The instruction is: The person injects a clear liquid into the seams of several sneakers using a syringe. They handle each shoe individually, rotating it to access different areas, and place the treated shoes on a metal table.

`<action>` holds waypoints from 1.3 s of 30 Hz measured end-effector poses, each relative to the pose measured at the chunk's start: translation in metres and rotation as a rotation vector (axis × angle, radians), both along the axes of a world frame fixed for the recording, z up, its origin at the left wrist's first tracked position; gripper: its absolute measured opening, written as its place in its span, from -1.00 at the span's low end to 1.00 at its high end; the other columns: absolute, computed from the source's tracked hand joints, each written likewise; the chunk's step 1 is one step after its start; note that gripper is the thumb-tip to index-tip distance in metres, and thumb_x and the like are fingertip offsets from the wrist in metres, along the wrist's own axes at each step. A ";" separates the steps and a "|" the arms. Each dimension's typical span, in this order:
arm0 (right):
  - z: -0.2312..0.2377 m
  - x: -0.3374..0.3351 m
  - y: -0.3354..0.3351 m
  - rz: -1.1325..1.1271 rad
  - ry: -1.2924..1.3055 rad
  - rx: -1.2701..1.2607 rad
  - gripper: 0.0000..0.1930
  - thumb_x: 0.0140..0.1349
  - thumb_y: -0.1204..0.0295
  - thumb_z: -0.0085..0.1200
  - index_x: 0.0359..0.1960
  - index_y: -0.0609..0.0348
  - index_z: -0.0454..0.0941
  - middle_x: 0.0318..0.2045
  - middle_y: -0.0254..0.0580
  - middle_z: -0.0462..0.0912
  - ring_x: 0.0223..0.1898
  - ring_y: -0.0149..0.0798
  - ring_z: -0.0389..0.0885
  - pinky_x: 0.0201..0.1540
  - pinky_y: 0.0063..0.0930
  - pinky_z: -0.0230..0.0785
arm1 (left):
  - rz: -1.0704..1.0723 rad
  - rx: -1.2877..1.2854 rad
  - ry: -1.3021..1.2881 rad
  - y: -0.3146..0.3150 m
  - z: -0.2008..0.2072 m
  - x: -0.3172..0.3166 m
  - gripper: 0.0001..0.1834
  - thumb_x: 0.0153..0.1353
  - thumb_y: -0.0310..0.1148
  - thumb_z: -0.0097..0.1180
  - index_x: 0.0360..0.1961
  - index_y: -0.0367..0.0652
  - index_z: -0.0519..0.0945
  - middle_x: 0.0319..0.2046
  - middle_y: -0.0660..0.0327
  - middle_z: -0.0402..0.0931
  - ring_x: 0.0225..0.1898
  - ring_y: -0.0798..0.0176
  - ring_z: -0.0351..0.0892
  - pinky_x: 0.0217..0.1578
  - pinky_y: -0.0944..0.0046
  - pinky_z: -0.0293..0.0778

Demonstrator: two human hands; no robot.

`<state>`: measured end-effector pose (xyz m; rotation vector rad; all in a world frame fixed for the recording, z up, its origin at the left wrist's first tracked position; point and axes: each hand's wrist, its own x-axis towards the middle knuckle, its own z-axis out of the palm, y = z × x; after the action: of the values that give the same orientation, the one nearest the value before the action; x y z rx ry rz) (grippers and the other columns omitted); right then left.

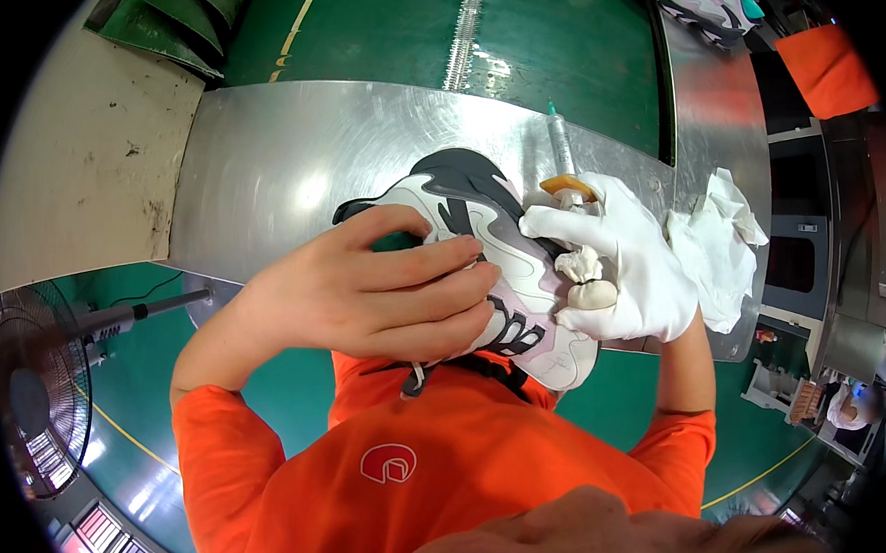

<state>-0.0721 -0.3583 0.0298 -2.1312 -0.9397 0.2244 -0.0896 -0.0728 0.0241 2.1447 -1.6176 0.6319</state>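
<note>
Since the sneaker point(507, 248) lies tilted on the metal tabletop point(267, 166), its toe reaching past the near edge, what I weigh first from my remote post is balance. I'd expect it to be light, with a yielding upper that dents under pressure and a firmer, springier sole; breakage worries me little, but those pale panels look easy to smudge.

On my feed, the bare left hand point(394, 289) is clasped over the upper near the foot opening, its fingers laid across the side panels; the thumb is hidden, so I can't judge how hard it squeezes. The right hand point(642, 256), in a white glove, curls at the toe-ward side with its fingertips against or just beside the shoe. Whether they pinch anything I cannot tell, nor whether they hold the tan piece point(566, 184) by the upper fingers. Smooth glove fabric could slide on the glossier overlays.

For a steady hold I'd favour the stiff heel end or the sole's edge, and leave the loose black laces point(516, 333) alone, because they would give. A clear tube with a green tip point(559, 140) lies close beyond the gloved hand, and a crumpled white cloth point(717, 247) to its right.
</note>
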 end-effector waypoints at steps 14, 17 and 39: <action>-0.013 0.011 -0.027 -0.051 0.234 0.105 -0.39 -0.31 0.16 0.40 -0.11 0.07 0.56 -0.03 -0.06 0.47 0.03 0.02 0.46 0.12 -0.23 0.28 | -0.005 0.015 -0.004 0.002 0.003 -0.001 -0.77 0.11 -0.43 0.25 -0.19 0.04 0.54 -0.04 0.34 0.61 -0.05 0.25 0.61 -0.15 0.24 0.49; -0.013 0.009 -0.034 -0.186 0.288 0.148 -0.37 -0.32 0.17 0.40 -0.09 0.07 0.56 -0.05 -0.06 0.47 0.02 0.01 0.47 0.10 -0.25 0.29 | -0.003 0.009 -0.007 0.002 0.001 -0.001 -0.77 0.11 -0.42 0.26 -0.19 0.03 0.55 -0.04 0.35 0.61 -0.05 0.25 0.61 -0.14 0.24 0.49; 0.016 0.031 0.049 -0.346 -0.571 -0.349 -0.73 -0.23 0.24 0.24 -0.52 0.12 0.54 -0.35 0.12 0.48 -0.23 0.13 0.49 -0.07 -0.09 0.34 | 0.002 0.066 -0.021 0.001 0.007 -0.002 -0.70 0.01 -0.34 0.30 -0.18 -0.04 0.56 -0.07 0.32 0.58 -0.01 0.29 0.56 -0.09 0.25 0.48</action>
<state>-0.0415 -0.3098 0.0454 -2.7095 -0.8584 -0.4484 -0.0914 -0.0722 0.0309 2.1936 -1.6697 0.6116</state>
